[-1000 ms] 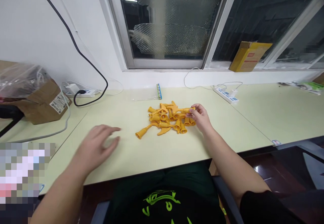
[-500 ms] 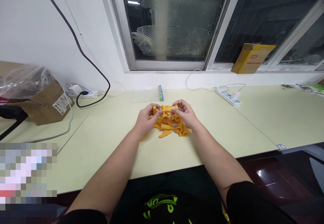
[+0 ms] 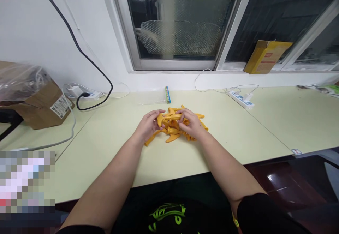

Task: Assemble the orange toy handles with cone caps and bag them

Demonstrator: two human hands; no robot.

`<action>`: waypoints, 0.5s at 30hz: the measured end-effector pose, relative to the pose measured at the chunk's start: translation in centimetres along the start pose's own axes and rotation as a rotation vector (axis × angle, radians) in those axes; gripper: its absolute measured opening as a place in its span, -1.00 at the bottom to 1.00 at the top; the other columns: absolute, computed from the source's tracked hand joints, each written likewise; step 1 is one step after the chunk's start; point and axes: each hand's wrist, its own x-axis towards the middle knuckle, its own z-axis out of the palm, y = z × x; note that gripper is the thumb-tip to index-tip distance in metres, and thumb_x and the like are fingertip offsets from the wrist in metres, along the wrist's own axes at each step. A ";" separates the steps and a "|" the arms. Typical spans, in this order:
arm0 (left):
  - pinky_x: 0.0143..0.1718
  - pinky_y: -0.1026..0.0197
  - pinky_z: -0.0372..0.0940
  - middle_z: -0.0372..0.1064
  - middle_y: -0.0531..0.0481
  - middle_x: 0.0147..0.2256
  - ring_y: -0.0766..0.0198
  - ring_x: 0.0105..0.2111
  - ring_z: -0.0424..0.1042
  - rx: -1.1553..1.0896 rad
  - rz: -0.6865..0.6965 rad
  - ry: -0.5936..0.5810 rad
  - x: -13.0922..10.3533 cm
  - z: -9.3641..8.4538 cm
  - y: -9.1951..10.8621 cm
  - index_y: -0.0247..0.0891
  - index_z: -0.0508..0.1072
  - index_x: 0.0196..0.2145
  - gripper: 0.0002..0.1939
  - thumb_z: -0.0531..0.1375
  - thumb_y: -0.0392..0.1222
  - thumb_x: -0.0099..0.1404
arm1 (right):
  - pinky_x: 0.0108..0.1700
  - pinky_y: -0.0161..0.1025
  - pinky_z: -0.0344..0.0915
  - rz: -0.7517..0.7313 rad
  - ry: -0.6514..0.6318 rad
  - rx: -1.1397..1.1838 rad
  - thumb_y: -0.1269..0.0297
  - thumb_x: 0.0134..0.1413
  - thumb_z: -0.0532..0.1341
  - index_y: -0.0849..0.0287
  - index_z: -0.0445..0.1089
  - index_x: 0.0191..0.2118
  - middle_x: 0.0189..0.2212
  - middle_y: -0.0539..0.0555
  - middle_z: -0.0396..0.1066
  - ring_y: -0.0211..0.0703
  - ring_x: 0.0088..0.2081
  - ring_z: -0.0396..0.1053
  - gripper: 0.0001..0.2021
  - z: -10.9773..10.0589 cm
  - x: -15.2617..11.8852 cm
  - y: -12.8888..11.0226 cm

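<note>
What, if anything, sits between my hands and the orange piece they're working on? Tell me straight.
Nothing visible does. The left hand and right hand both already grip the orange piece, held just above the pile of orange parts on the table. The fingers touch it directly at either end.

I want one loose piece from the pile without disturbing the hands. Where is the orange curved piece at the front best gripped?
Probably pinch the curved piece across its thick middle, coming from the near table edge; it lies flat, clear of the left hand and right hand.
</note>
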 end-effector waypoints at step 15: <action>-0.69 0.38 0.00 -0.01 0.19 -0.74 0.45 -0.73 0.06 0.326 0.035 0.009 -0.1 -1.1 -0.7 -0.26 0.44 -0.49 -0.51 0.30 0.25 0.26 | 0.13 0.09 0.36 0.077 0.026 0.125 0.33 0.18 0.23 0.07 0.25 -0.34 -0.09 0.13 0.48 0.00 0.06 0.44 -0.88 0.2 -0.2 -0.1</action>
